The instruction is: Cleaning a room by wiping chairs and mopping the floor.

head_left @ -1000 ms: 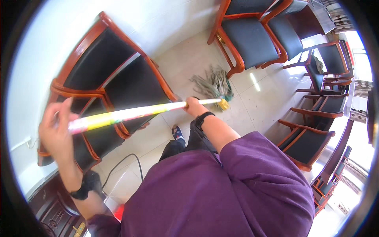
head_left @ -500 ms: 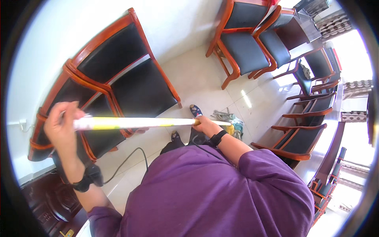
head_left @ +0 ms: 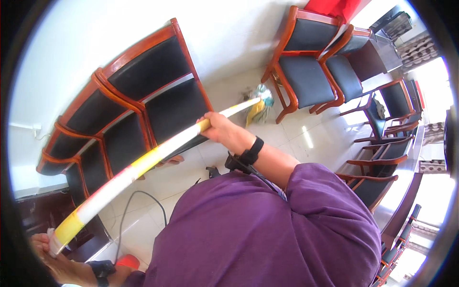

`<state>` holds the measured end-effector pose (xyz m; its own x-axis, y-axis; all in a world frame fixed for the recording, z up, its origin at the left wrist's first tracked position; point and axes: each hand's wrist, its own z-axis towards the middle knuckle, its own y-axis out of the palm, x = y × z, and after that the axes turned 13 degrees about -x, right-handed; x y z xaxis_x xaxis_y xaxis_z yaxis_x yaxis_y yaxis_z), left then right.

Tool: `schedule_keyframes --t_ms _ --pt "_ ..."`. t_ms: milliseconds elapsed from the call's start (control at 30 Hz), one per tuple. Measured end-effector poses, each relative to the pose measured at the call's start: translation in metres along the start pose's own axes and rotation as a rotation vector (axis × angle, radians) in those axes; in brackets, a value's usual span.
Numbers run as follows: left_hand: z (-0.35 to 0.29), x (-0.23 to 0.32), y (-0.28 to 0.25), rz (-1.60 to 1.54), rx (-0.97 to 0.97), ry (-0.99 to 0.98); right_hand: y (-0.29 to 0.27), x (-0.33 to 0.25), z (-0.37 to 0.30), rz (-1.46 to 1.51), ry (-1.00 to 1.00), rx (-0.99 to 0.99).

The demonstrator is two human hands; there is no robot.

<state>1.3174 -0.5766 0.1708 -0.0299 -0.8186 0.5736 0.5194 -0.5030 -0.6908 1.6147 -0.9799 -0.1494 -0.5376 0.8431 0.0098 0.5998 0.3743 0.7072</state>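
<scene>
A long mop handle (head_left: 138, 167), white with yellow bands, slants from the lower left up to the middle of the view. My right hand (head_left: 221, 128) is wrapped round it partway along. Its upper end is at my left hand (head_left: 48, 253), low at the left rim, with fingers curled round the pole's tip. At the far end, the mop head (head_left: 260, 106) of green, grey and yellow cloth strips rests on the tiled floor, between the chair row and a chair by the wall.
Wooden chairs with black seats (head_left: 174, 107) line the wall at left. More chairs (head_left: 306, 79) stand at the far wall and along a table (head_left: 401, 191) at right. A dark cable (head_left: 125, 210) hangs from my left wrist. A red object (head_left: 128, 262) is by my left forearm.
The mop has swung: its head has moved up and away toward the far wall, while my left hand has gone down and left. My right hand has moved forward and left, still gripping.
</scene>
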Motion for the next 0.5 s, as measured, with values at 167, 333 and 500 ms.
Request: schedule_keyframes --t_ms 167,333,500 --pt "0.001 0.101 0.137 0.265 -0.285 0.106 0.027 -0.062 0.054 -0.103 -0.046 0.016" --pt "-0.005 0.118 0.282 0.319 -0.689 -0.232 -0.020 -0.095 0.170 -0.207 -0.191 0.095" --pt "0.004 0.151 0.371 0.154 -0.735 -0.340 -0.147 -0.121 0.307 -1.218 -0.072 -0.048"
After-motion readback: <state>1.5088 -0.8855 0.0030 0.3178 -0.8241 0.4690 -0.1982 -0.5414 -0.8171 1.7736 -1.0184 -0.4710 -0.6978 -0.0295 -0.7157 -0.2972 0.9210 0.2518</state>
